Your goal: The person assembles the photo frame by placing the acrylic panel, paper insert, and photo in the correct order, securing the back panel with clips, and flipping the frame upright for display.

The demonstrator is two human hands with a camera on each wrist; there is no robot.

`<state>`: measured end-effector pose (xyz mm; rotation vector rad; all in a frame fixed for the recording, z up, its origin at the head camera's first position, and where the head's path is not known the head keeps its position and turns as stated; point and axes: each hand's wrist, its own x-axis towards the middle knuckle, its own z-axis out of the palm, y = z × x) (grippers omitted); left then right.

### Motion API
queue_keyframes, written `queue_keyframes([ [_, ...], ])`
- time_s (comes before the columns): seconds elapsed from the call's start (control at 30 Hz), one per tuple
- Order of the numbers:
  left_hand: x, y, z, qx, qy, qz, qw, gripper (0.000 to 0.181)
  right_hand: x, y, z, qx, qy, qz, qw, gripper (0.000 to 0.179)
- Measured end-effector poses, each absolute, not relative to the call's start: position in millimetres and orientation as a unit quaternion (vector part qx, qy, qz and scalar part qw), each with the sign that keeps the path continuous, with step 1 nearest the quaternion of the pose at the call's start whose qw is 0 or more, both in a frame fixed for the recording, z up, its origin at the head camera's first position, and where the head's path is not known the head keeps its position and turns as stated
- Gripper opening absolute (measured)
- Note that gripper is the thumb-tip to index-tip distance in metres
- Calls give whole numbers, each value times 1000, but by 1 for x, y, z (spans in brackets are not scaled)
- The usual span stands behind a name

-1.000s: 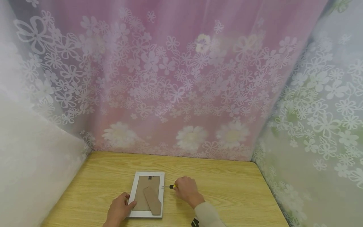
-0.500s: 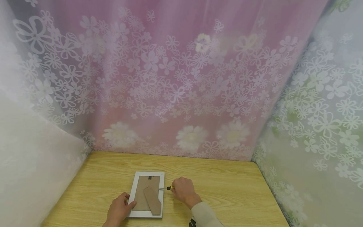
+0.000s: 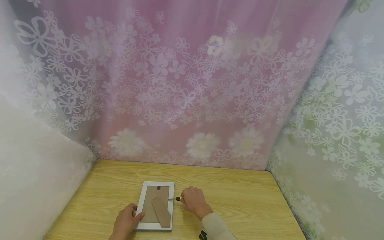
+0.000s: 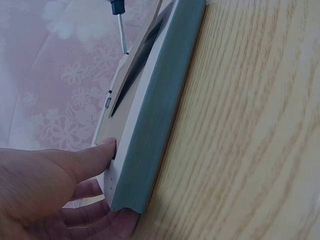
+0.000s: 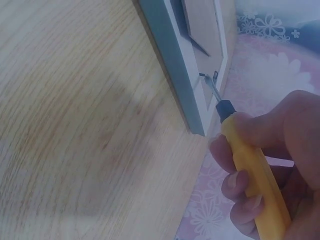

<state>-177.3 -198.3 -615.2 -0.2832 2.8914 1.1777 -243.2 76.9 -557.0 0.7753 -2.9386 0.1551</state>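
Observation:
A picture frame [image 3: 153, 226] lies face down on the table, its white back border and brown backing board [image 3: 148, 206] showing. A brown easel stand [image 3: 161, 213] slants across the board, its end raised in the left wrist view. My left hand [image 3: 125, 220] grips the frame's lower left side, thumb on the back and fingers against the outer edge. In my right hand [image 3: 194, 201] is a yellow-handled screwdriver [image 5: 255, 175]. Its metal tip meets the right inner edge of the border, right by a small dark tab [image 5: 202, 75] in the right wrist view.
The wood-grain table [image 3: 240, 193] extends around the frame on all sides. Flower-print curtains [image 3: 186, 100] enclose its back and both sides. A dark hanger tab [image 3: 158, 188] sits at the top of the backing board.
My right hand has shifted slightly left, bringing the screwdriver tip from the frame's white border to its inner edge. My left hand and the frame stay where they were.

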Motion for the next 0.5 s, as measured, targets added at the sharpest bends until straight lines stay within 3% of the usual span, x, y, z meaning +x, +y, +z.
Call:
queue_keyframes([
  [0.5, -178, -199, -617, -90, 925, 370, 0, 33, -242, 76, -553, 258, -963, 53, 52, 29],
])
